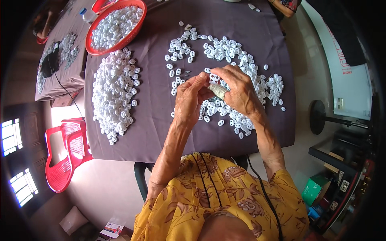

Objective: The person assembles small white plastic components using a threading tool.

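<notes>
In the head view, the left hand (188,99) was raised over the dark tablecloth (155,124), its thumb and fingertips drawn close together; the right hand (238,91) faced it, forefinger reaching across toward the left thumb tip and thumb pointing inward under a pale wrapping (218,91); the hands nearly met, but whether either pinched a small part could not be told, as the fingers hid what lay between them.

A white oval piece (207,70) with dark spots showed just beyond the left thumb tip, in the narrow gap between it and the right forefinger; whether it was held or lay on the cloth beneath was unclear; more loose pieces (214,78) showed through the opening between the two hands, below the right forefinger.

A broad scatter of pieces (227,49) curved from beyond the fingertips round the right hand's outer side and back beneath it; a smaller cluster (276,86) sat farther right; a few dark slivers (187,73) lay just beyond the left hand; a long heap of white pieces (114,96) lay well to its left; past that heap's far end stood a red basket (137,33) full of similar pieces, with a bottle (87,15) beside it; at the far right edge of the table, another person's arm (283,8) was partly visible.
</notes>
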The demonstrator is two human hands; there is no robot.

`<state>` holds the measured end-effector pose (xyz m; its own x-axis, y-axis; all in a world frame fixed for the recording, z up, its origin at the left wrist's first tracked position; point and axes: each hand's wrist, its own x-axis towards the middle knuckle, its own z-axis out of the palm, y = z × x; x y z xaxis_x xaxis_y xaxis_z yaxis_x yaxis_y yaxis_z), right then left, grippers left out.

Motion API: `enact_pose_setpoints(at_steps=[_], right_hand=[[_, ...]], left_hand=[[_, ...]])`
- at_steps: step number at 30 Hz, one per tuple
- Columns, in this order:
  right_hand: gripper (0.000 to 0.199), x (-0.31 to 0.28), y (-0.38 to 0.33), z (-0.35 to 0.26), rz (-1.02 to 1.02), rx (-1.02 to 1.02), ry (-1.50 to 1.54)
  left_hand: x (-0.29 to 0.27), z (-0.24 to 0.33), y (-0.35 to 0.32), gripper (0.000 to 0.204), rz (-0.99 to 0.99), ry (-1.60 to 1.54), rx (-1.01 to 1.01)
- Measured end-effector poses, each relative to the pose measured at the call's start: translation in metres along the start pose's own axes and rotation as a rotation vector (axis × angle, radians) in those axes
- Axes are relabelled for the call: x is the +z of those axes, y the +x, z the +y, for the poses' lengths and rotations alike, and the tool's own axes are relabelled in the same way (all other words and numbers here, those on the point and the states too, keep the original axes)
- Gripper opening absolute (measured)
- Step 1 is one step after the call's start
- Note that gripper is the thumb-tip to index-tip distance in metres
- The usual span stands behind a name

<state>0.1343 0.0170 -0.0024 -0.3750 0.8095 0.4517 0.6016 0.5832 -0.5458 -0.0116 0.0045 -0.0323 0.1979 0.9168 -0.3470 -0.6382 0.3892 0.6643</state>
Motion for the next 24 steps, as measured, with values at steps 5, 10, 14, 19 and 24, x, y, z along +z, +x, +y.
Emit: enact_pose_setpoints(at_steps=[5,10,14,19,24], right_hand=[[0.042,-0.0017,-0.0019,0.0012,-0.034,0.009,-0.030],[0.045,0.0001,-0.0039,0.0017,-0.034,-0.010,-0.039],[0.046,-0.0005,-0.0046,0.0019,-0.054,-0.008,-0.035],[0.045,-0.0004,-0.0065,0.0046,-0.069,0.000,-0.059],[0.045,0.0015,-0.0099,0.0091,-0.077,-0.023,-0.093]], left_hand=[[-0.0006,0.0009,0.0016,0.023,-0.003,0.024,-0.030],[-0.0004,-0.0019,0.0015,0.019,0.002,0.076,0.006],[-0.0013,-0.0031,0.0018,0.019,0.005,0.104,0.004],[-0.0008,-0.0033,0.0027,0.019,0.033,0.037,-0.041],[-0.0056,-0.0071,0.0067,0.022,-0.023,0.092,-0.031]])
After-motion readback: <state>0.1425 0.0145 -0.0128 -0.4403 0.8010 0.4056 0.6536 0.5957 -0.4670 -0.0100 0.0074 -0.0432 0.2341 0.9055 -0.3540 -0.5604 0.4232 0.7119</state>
